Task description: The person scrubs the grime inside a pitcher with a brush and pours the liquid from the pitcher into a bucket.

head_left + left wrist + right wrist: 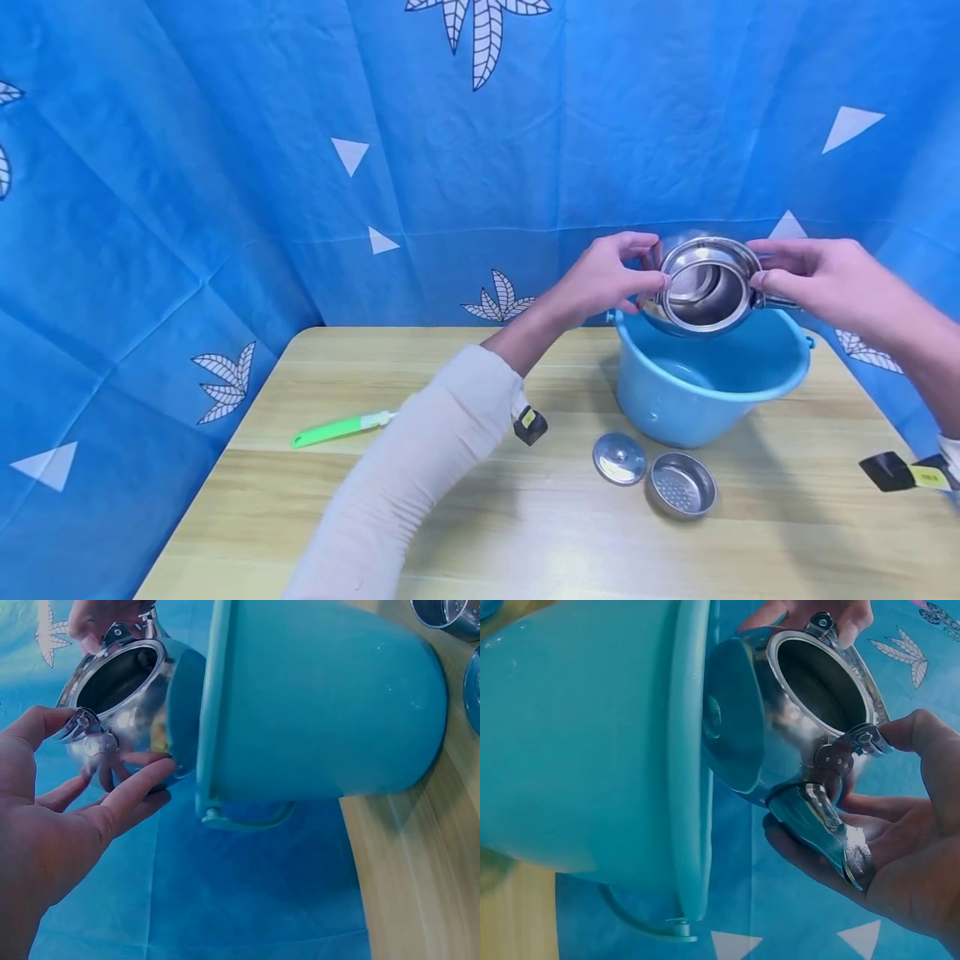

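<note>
A shiny steel teapot [726, 293] without its lid is held over the rim of a light blue bucket [675, 408], its mouth tilted toward the head camera. On one side my left hand [611, 273] grips it, the thumb [49, 724] at the handle joint and the fingers below the body. From the other side my right hand [836, 271] holds it, thumb by the opposite handle joint, fingers beneath the spout [810, 814]. The teapot's inside looks dark in both wrist views; whether it holds anything cannot be told.
In front of the bucket lie a round metal lid [619, 458] and a perforated strainer basket [682, 485]. A green-handled tool [337, 431] rests at the left of the wooden table [300, 500], its far end hidden behind my left sleeve. Blue curtain [450, 183] hangs behind.
</note>
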Motion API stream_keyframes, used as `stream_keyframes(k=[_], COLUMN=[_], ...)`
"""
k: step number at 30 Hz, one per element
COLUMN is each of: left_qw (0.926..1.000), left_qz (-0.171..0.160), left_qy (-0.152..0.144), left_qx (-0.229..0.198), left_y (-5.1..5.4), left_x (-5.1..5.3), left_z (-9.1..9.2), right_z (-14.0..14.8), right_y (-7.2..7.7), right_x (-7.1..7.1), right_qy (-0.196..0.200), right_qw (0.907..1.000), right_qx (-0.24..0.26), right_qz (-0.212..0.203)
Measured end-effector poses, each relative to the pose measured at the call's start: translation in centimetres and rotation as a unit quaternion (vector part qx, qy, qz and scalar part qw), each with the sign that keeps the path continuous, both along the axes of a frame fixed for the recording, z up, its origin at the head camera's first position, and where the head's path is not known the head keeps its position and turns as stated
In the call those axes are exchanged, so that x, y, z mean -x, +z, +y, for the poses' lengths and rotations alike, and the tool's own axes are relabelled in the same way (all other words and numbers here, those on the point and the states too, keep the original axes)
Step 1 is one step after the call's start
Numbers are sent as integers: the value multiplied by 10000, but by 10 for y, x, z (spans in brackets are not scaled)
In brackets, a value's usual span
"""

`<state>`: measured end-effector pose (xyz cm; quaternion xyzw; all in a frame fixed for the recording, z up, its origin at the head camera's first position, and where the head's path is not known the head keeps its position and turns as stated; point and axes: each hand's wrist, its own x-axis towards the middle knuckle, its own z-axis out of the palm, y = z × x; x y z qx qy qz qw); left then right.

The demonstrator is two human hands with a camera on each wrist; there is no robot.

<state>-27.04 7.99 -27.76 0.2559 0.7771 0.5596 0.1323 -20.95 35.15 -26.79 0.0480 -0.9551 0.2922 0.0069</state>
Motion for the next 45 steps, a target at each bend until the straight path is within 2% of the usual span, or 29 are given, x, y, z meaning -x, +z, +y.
stream_keyframes(k=[7,11,18,28,32,37,40,45], left_qw=[9998,9993,9973,9944,9942,9919,9887,9819], left_qz=[190,320,700,1019,1014,1159,1353,1684], left_qy=[58,112,211,158,54,-145,-285,-444], left_qx=[-26,-136,49,246,346,503,574,740], left_y=[-11,-16,-23,-30,-34,-35,-36,-39], left_x=[-1,-2,-4,-5,-6,-8,-10,-9], left_z=[3,7,12,12,10,11,12,13], right_z=[3,6,9,9,8,9,9,8], right_y=[-8,-17,-30,-44,-50,-60,-65,-69], right_x=[-1,-1,-5,-9,-10,-11,-12,-11], right_qy=[-58,-135,-255,-385,-335,-196,2,529], right_qw=[9998,9990,9942,9861,9815,9673,9529,9232], right_qx=[98,214,631,866,921,1093,1129,1029], right_qz=[139,380,831,1364,1644,2280,2816,3664])
